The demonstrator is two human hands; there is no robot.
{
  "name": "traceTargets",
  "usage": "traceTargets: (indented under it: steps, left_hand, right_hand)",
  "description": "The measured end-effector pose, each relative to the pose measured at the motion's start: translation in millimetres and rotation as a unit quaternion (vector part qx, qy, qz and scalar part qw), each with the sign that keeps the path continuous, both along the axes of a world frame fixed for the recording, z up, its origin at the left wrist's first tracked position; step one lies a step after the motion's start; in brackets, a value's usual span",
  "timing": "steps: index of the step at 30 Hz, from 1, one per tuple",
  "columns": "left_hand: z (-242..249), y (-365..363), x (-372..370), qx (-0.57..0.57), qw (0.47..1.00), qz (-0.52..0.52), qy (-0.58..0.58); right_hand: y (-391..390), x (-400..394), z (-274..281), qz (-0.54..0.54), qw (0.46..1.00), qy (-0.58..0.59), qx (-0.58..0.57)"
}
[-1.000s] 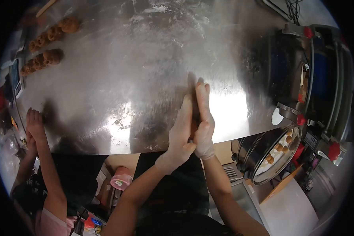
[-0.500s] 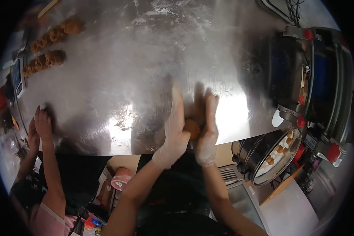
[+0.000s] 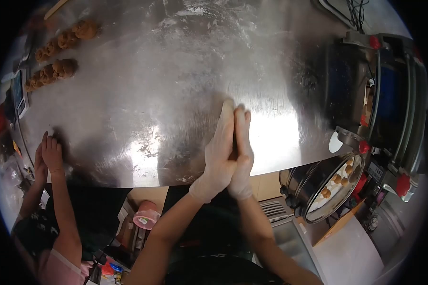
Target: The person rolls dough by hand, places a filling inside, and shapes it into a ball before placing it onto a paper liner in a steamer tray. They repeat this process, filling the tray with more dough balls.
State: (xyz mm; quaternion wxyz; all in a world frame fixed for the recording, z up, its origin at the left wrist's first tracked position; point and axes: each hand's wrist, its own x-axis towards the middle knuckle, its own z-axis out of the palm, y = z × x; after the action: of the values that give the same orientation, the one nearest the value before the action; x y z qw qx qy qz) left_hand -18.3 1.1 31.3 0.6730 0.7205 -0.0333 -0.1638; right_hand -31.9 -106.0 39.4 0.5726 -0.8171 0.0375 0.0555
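Both hands wear thin clear gloves and meet palm to palm over the near edge of the steel table. My left hand (image 3: 219, 152) has its fingers straight and pointing away from me. Against it presses my right hand (image 3: 243, 154), its fingers also straight. The brown dough ball seen between the palms a moment earlier is now hidden by them. Several lumps of brown dough (image 3: 64, 69) lie in two rows at the table's far left.
The steel table (image 3: 176, 95) carries flour smears at its far side. Left of me, a co-worker's hands (image 3: 51, 147) rest at the table edge. On the right stand a machine with red knobs (image 3: 390, 95) and a round pan (image 3: 314, 206) holding several brown balls.
My hands have closed together from a small gap, with the right moving left and the left moving slightly right. The dough ball has gone from sight between the palms.
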Motion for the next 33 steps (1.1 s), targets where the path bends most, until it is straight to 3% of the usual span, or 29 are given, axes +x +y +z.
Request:
traceTargets:
  steps: [2,6,8,9,11,14,16,20,21,23,26,29,33]
  left_hand:
    - [-7,7,-31,-0.027,0.999,0.004,-0.024]
    - [-9,8,-4,-0.044,0.996,0.044,-0.065]
    - [5,1,22,-0.030,1.000,0.003,0.003]
    - [-3,-1,17,-0.056,0.997,0.014,-0.044]
    - [12,4,-3,0.031,0.997,-0.018,0.067]
    - [-15,12,-34,-0.070,0.996,0.022,-0.053]
    - [4,14,1,-0.040,0.996,0.039,-0.063]
    - [0,-1,15,-0.034,0.999,0.016,-0.024]
    - [19,2,9,0.001,0.998,0.005,0.059]
    - [-3,9,-25,-0.078,0.997,0.015,-0.009]
    - [6,12,-4,-0.030,0.998,0.043,-0.036]
    - [6,-2,17,-0.079,0.994,0.061,0.033]
    - [-3,8,-14,-0.067,0.997,0.023,-0.038]
  right_hand:
    - [-1,14,12,0.003,1.000,-0.001,0.011]
    - [13,-3,3,-0.024,1.000,-0.001,0.010]
    - [19,-18,-5,-0.041,0.999,0.005,0.004]
    - [19,-14,3,-0.046,0.999,0.014,0.012]
    - [18,-5,18,-0.057,0.997,0.030,0.029]
    - [10,-4,18,-0.077,0.997,0.004,0.025]
    - [8,-4,13,-0.084,0.996,-0.011,0.023]
    - [19,-16,-4,-0.080,0.997,-0.010,0.009]
    - [16,-6,0,-0.080,0.997,-0.013,0.014]
    - [8,10,7,-0.086,0.996,-0.019,0.021]
    - [5,2,8,-0.099,0.995,-0.011,0.021]
    - [16,-19,-4,-0.106,0.994,-0.004,0.009]
    - [14,-4,-2,-0.178,0.984,-0.018,0.028]
